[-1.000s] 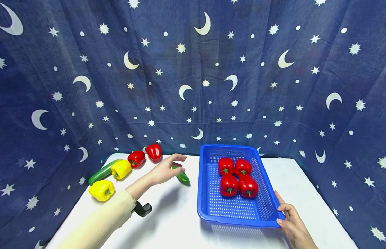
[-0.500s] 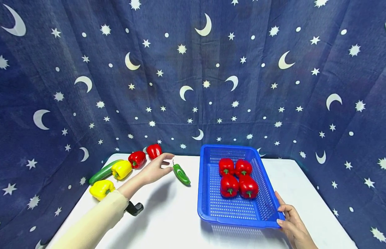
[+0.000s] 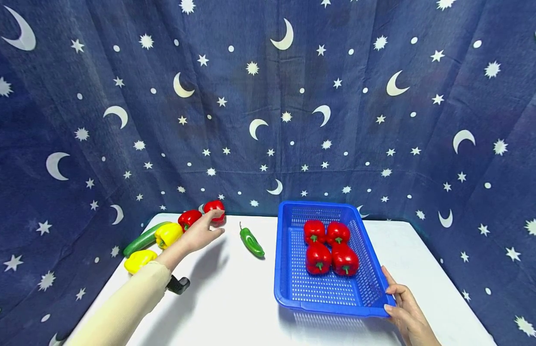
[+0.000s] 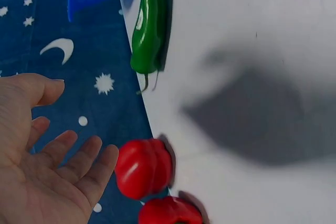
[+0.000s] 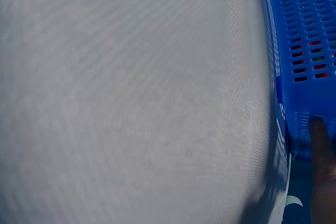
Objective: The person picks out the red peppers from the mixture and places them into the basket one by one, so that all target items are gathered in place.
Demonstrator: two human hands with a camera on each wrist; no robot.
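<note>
My left hand point(image 3: 200, 235) hovers over the table with its fingers spread and nothing in them. In the head view its fingertips overlap a red bell pepper point(image 3: 213, 206) at the back edge; the left wrist view has the fingers beside that pepper point(image 4: 144, 167). To the right of this hand lies a green chili pepper point(image 3: 252, 242), stem toward the back. At the near right corner of a blue plastic basket point(image 3: 328, 307), my right hand point(image 3: 408, 307) grips the rim. One finger point(image 5: 321, 150) presses the basket's wall in the right wrist view. Several red bell peppers point(image 3: 318, 257) sit inside the basket.
Left of the left hand stand another red bell pepper point(image 3: 187, 218), two yellow bell peppers point(image 3: 168, 234) and a long green cucumber-like vegetable point(image 3: 142, 239). A dark blue curtain point(image 3: 268, 96) with moons and stars hangs behind the white table point(image 3: 233, 298).
My left hand has moved left, away from the green chili pepper, which now shows whole on the table, and over to the red bell peppers. The right hand and basket stay put.
</note>
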